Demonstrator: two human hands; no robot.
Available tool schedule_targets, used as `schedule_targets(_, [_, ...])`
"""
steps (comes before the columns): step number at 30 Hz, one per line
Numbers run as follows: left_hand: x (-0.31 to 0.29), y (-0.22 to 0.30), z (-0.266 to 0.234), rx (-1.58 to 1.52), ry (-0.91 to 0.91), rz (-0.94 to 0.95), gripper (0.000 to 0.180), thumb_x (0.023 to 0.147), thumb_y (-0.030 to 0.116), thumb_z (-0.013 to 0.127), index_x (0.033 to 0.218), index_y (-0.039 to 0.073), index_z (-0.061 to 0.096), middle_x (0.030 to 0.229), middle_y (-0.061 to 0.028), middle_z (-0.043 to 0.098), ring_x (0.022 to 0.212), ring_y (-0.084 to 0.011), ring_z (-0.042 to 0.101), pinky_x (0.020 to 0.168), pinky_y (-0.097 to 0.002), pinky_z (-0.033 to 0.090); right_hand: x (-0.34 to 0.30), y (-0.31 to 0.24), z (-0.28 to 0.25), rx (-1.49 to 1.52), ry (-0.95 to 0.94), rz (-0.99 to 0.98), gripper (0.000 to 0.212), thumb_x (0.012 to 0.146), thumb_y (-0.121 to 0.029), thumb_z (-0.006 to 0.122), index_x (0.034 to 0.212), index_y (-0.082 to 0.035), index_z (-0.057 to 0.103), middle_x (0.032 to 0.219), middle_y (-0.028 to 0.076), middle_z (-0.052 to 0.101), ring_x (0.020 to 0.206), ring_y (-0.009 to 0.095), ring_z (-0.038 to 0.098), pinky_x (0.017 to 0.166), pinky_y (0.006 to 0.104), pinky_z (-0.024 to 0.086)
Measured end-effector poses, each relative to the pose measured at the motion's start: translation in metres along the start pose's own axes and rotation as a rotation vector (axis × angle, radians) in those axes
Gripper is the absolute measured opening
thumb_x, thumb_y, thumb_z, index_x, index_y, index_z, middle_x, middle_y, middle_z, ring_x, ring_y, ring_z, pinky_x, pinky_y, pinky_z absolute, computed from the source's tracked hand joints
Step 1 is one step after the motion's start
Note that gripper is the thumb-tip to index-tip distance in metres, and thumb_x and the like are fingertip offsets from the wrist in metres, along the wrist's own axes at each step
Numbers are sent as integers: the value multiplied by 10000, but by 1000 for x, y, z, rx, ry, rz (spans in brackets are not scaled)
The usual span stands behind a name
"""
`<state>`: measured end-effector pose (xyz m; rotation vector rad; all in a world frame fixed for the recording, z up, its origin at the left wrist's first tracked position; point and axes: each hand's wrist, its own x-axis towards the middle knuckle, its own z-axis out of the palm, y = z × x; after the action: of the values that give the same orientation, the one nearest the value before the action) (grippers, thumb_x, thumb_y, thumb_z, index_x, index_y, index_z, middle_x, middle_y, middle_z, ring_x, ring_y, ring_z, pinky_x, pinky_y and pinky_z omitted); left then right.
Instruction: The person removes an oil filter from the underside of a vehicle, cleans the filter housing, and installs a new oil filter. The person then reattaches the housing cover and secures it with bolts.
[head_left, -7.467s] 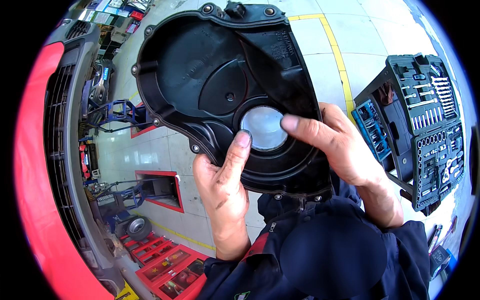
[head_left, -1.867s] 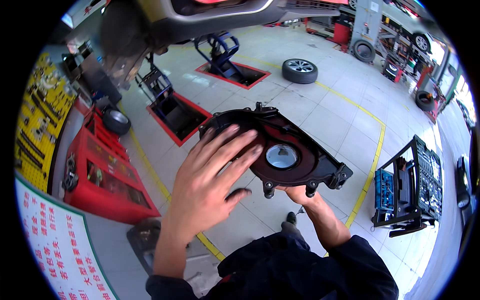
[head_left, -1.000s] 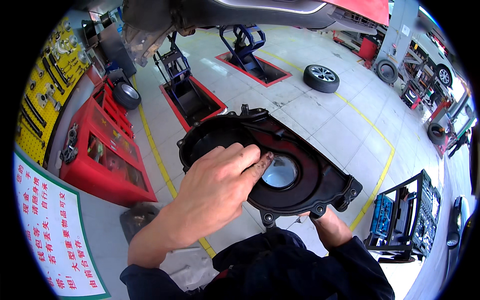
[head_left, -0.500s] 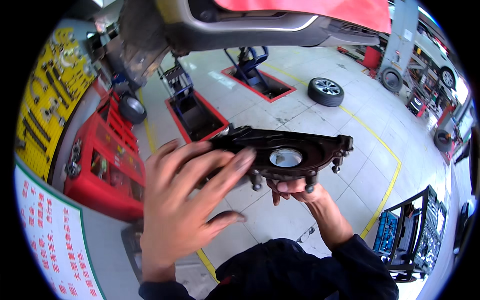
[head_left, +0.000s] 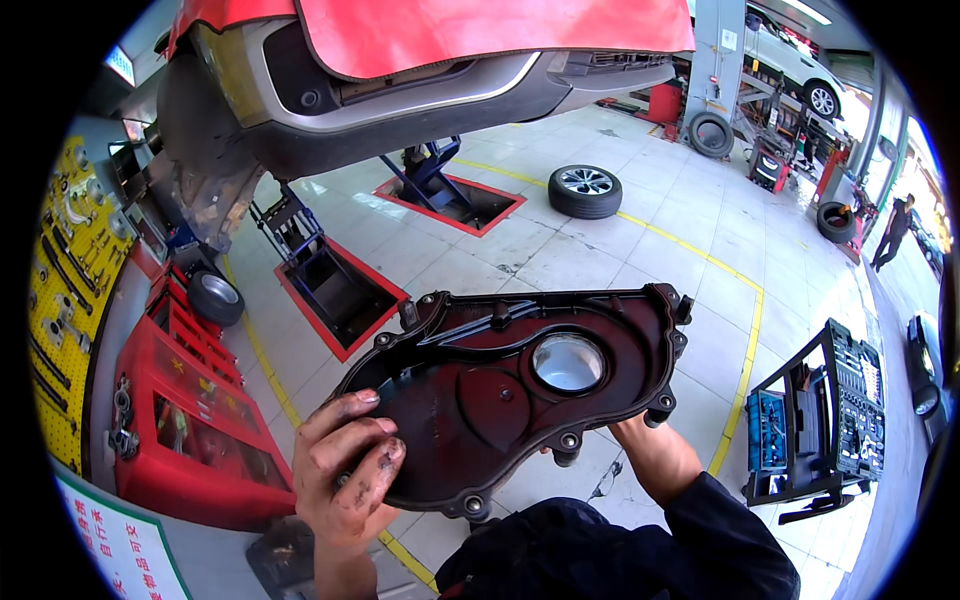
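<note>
A dark engine timing cover (head_left: 440, 410), looking like plastic, is held up in front of me with its hollow inner side toward me. It has a round hole through its right half, and bolts sit in lugs along its rim. My left hand (head_left: 350, 455) is closed on the cover's left end, its dirt-smudged fingertips curled over the rim. From below, my right hand (head_left: 635, 430) holds the right part; the cover hides most of its fingers.
A raised car (head_left: 400, 120) with a red cover overhangs the far side. Red-framed lift pits (head_left: 340, 345) and a loose wheel (head_left: 585, 192) lie beyond. At left stands a red cabinet (head_left: 200, 430); at right, a tool cart (head_left: 820, 420). A person (head_left: 895, 230) is far right.
The cover has tilted up, so its inner side now faces me more fully. My left hand, spread above its left end before, has closed on that end. The view has shifted.
</note>
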<state>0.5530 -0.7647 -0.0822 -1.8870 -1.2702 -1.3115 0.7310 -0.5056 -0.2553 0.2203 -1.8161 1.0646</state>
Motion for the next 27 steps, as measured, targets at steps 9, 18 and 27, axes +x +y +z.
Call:
schedule_targets(9, [-26,-85,-55,-176,-16,-238,577,623,-47,813,1163,42,631,1076,-119,632,1058,-290,642,862,-367,534,57,-44,50,383,-83,474,997,689,-369,914,1469,-23,398,1388,123,507,1189,214,547,959,351,469])
schedule_targets(18, [-67,-222,-104,-621,23,-786,554,862,152,779,1307,-38,510,1214,-92,586,1059,-145,596,854,-269,533,144,6,131,195,250,422,804,844,-472,773,1402,-1,436,1299,137,579,1042,248,643,891,409,538])
schedule_targets(27, [-120,-337,-26,-1093,160,-1177,607,946,387,677,1379,11,477,1152,-118,642,859,-203,695,513,-348,598,189,79,149,154,315,826,266,930,-166,666,971,84,583,806,110,627,685,204,655,679,391,623])
